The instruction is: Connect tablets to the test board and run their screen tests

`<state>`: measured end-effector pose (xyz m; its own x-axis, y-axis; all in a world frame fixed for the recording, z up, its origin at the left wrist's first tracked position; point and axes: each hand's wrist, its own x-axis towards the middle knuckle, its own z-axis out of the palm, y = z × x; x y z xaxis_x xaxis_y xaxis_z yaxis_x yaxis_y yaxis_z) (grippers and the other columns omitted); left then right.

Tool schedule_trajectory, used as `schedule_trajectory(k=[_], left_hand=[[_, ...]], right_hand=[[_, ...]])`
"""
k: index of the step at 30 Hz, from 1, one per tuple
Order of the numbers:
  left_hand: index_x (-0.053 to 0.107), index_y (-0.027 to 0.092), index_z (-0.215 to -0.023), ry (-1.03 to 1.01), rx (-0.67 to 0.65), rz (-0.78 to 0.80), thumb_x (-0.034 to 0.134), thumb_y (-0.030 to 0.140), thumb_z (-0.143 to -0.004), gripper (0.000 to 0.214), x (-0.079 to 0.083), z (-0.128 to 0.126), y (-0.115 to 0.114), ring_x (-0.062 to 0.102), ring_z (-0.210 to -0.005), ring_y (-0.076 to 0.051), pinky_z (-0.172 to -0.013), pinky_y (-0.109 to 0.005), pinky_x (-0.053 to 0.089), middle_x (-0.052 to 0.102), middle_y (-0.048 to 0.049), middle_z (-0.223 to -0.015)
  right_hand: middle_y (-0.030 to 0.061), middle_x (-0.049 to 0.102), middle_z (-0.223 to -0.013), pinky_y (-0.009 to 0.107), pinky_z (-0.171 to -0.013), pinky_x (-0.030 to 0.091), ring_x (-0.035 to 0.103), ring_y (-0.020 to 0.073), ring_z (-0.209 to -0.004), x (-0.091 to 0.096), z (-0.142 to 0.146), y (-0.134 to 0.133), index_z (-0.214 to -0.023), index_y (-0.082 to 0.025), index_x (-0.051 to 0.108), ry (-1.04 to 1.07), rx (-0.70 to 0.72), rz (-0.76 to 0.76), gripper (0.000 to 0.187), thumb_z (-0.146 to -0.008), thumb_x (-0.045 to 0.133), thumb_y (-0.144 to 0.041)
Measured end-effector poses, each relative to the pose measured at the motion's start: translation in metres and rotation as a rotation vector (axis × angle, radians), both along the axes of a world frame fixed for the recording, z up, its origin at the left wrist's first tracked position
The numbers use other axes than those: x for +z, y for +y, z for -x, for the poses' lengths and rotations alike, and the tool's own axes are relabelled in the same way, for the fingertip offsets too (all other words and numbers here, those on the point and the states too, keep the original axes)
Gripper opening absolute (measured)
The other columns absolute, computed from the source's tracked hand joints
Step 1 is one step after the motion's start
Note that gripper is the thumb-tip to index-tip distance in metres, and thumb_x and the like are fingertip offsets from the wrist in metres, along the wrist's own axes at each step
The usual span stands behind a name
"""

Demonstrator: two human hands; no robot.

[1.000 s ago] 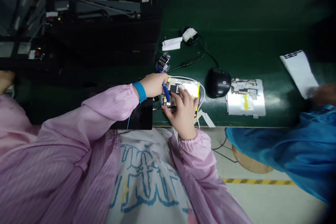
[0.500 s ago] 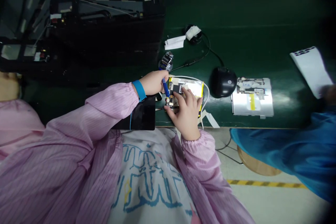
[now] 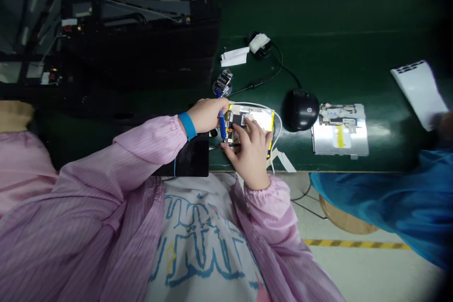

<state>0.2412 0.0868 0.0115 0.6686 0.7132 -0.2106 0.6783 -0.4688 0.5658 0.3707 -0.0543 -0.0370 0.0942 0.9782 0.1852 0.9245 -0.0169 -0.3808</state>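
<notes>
A dark green bench [image 3: 339,56] fills most of my remote view, with a stack of black panels [image 3: 141,52] at its far left. A flat black slab [image 3: 194,158] lies near the front edge, left of the hands.

Just right of the slab is the opened device [image 3: 262,114], silver with yellow edging and a circuit board along its left side. It lies flat, straight ahead of the wearer, well left of a similar metal panel [image 3: 327,134] (I can't settle its own long axis, since fingers cover much of it).

The right hand [image 3: 252,153] is the nearer one: it rests over the device from the right, fingers spread wide, thumb at the near left corner. The left hand [image 3: 208,115] comes in from the far left, closed around a slim blue tool [image 3: 222,121].

I judge everything turns on that tool's line: its length runs from far to near along the device's left edge, lower end just beside the right thumb. Whether its tip touches the board, I cannot tell.
</notes>
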Motion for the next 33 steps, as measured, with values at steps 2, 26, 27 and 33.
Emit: schedule_trajectory(k=[2, 26, 27, 33], left_hand=[[0.054, 0.019, -0.077, -0.005, 0.000, -0.008, 0.057, 0.010, -0.069, 0.012, 0.000, 0.000, -0.001, 0.052, -0.062, -0.017, -0.063, -0.029, 0.035, 0.059, 0.0011, -0.066], [0.054, 0.018, -0.078, -0.005, -0.042, -0.196, 0.058, 0.015, -0.078, 0.005, 0.021, 0.002, -0.009, 0.059, -0.072, -0.020, -0.070, -0.031, 0.039, 0.063, -0.0013, -0.072], [0.055, 0.017, -0.080, -0.019, -0.050, -0.284, 0.058, 0.017, -0.080, 0.004, 0.026, 0.003, -0.016, 0.060, -0.076, -0.021, -0.072, -0.032, 0.039, 0.064, -0.0029, -0.075], [0.058, 0.014, -0.089, 0.156, -0.395, -0.417, 0.051, 0.016, -0.087, 0.007, 0.034, 0.000, -0.068, 0.065, -0.075, -0.025, -0.069, -0.035, 0.042, 0.066, -0.0091, -0.073]], right_hand=[[0.0151, 0.042, -0.143, 0.065, -0.106, 0.022, 0.036, 0.0356, -0.133, 0.001, 0.001, 0.000, -0.128, -0.024, 0.053, -0.010, 0.004, 0.008, 0.050, -0.088, 0.052, -0.054], [0.0100, 0.049, -0.142, 0.060, -0.108, 0.031, 0.041, 0.0300, -0.132, 0.006, -0.013, -0.003, -0.142, -0.025, 0.042, 0.311, 0.076, -0.069, 0.045, -0.098, 0.036, -0.034], [0.0106, 0.051, -0.139, 0.055, -0.107, 0.036, 0.046, 0.0266, -0.129, 0.003, -0.018, -0.006, -0.143, -0.024, 0.039, 0.432, 0.043, -0.127, 0.045, -0.099, 0.033, -0.031], [0.0102, 0.065, -0.114, 0.050, -0.097, 0.047, 0.059, 0.0241, -0.107, -0.002, -0.030, -0.015, -0.126, -0.022, 0.056, 0.583, 0.024, -0.208, 0.037, -0.095, 0.037, -0.022]])
